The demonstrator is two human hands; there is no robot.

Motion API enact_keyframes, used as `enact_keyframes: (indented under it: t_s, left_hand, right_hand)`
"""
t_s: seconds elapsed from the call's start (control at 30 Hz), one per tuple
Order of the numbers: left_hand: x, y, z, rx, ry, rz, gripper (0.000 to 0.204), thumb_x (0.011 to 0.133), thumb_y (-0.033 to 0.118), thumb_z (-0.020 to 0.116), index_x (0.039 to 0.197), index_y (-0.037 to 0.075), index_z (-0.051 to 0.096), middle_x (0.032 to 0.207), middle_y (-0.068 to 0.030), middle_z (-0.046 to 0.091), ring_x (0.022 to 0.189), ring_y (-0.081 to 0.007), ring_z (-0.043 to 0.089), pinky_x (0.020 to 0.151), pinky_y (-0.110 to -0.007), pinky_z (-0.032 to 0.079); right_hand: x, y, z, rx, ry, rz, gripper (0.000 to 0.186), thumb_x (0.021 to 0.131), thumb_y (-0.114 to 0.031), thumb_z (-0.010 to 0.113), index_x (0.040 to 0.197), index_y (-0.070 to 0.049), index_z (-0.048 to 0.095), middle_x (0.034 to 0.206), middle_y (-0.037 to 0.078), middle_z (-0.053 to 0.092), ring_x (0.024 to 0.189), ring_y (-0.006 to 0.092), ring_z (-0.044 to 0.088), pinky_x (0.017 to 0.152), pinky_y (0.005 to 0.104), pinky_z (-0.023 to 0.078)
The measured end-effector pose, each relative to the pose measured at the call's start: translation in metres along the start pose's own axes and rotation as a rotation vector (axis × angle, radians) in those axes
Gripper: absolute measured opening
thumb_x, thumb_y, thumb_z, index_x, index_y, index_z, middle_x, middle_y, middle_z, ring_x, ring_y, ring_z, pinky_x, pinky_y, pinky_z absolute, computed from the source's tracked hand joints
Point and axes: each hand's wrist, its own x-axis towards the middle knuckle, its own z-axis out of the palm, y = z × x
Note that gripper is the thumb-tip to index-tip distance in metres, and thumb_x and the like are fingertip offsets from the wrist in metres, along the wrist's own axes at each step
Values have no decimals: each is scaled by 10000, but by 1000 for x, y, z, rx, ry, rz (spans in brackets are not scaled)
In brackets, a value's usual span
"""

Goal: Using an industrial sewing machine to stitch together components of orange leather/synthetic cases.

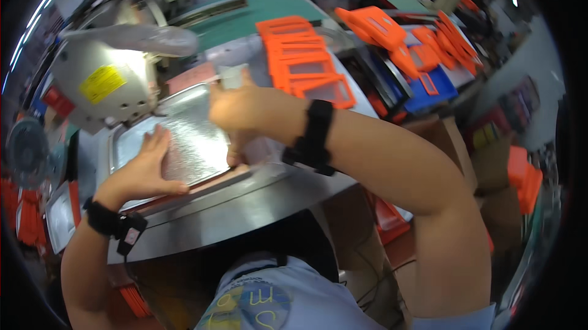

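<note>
Left hand (146, 168) flat on the metal plate (184, 140), palm down, fingers (156, 140) spread slightly and pointing toward 12 o'clock, heel of the hand near the plate's front edge. Right hand (242, 109) motion-blurred, at 2 o'clock from the left hand, over the plate's right edge; fingers curled downward, tips touching or just above the plate's near-right corner, exact pinch impossible to tell through blur. Small pale translucent piece (231, 76) at 12 o'clock of the right hand, just beyond the knuckles, touching or just beside them; held or merely lying there, cannot tell. Plate sitting on the steel bed (245, 207) of the sewing machine (107, 82), machine head at 10 o'clock from the left hand. Thin reddish strip (211, 180) along the plate's near edge, running between both hands, right fingertips on or just beside its right end. Stack of orange frames (303, 60) at 1 o'clock from the right hand, well apart from it; more orange parts (422, 48) further out at 2 o'clock. Black wrist straps (312, 137) on both forearms.
</note>
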Motion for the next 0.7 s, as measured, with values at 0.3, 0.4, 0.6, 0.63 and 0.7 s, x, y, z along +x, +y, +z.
enact_keyframes:
  t_s: [0.3,0.4,0.6,0.63,0.7]
  left_hand:
    - [2,-2,-4,-72,10,42,1307,640,522,849,1501,-134,117,1588,-338,41,1497,-427,7,1214,-435,82]
    - [-5,-16,2,-73,13,27,1309,652,536,842,1503,-133,106,1587,-343,11,1490,-448,-19,1212,-449,76]
    - [2,8,-4,41,-69,-38,1342,663,655,785,1523,-87,70,1591,-327,-44,1480,-477,-46,1152,-638,139]
    - [0,7,-3,32,-69,-42,1358,647,670,784,1528,-74,68,1597,-313,-55,1480,-481,-45,1091,-728,158]
    - [-6,7,-2,22,-57,-60,1343,651,653,789,1527,-73,76,1593,-321,-36,1475,-495,-33,1077,-743,165]
  right_hand:
    - [5,7,15,28,137,-50,764,605,-617,822,1050,-2,737,1408,375,411,1244,471,513,991,756,277]
    - [7,6,24,106,220,-135,742,493,-546,869,959,17,745,1097,245,685,1152,434,589,939,795,304]
    - [-1,2,11,91,67,44,1240,512,-536,883,1362,198,358,1484,354,295,1311,384,461,1063,727,262]
    - [-1,-1,6,101,30,75,1266,514,-499,893,1391,195,300,1499,352,272,1276,365,503,1087,706,254]
    - [-3,-2,8,163,132,15,1210,544,-484,885,1376,192,322,1494,351,282,1278,380,492,1116,660,250]
